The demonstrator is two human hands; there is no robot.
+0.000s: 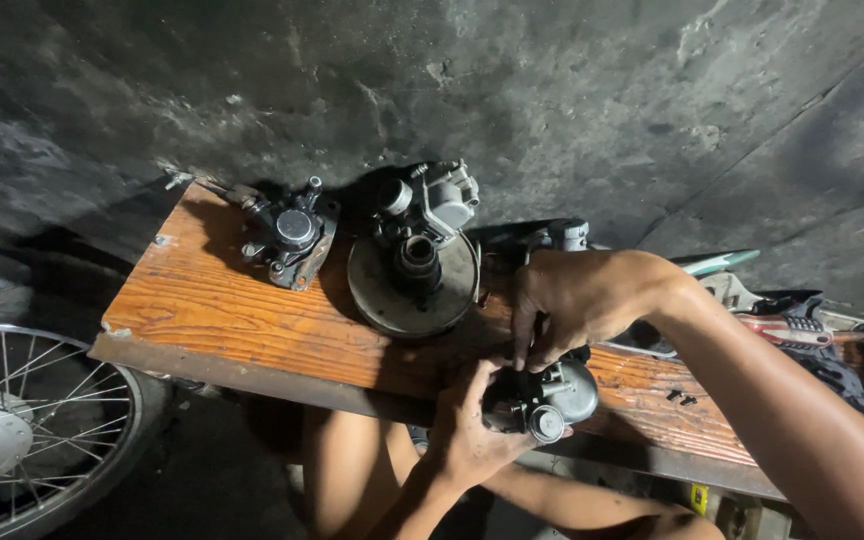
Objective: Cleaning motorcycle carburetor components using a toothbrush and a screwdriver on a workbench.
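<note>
— Where's the left hand [467, 430]?

— At six o'clock, forearm rising from below, palm up, fingers cupped and closed.

— And the right hand [577, 300]?

— Just above it, arm entering from four o'clock, wrist bent, fingertips pointing down, pinched together, touching the left.

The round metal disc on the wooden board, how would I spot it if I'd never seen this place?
Find the orange wooden board lying across the dark concrete floor. Near the middle of its far edge lies a round metal disc with a dark hub standing up from its centre. It is the only flat, plate-like piece; the brake caliper to its left is smaller and blocky, and the part in the hands is chunky.
</note>
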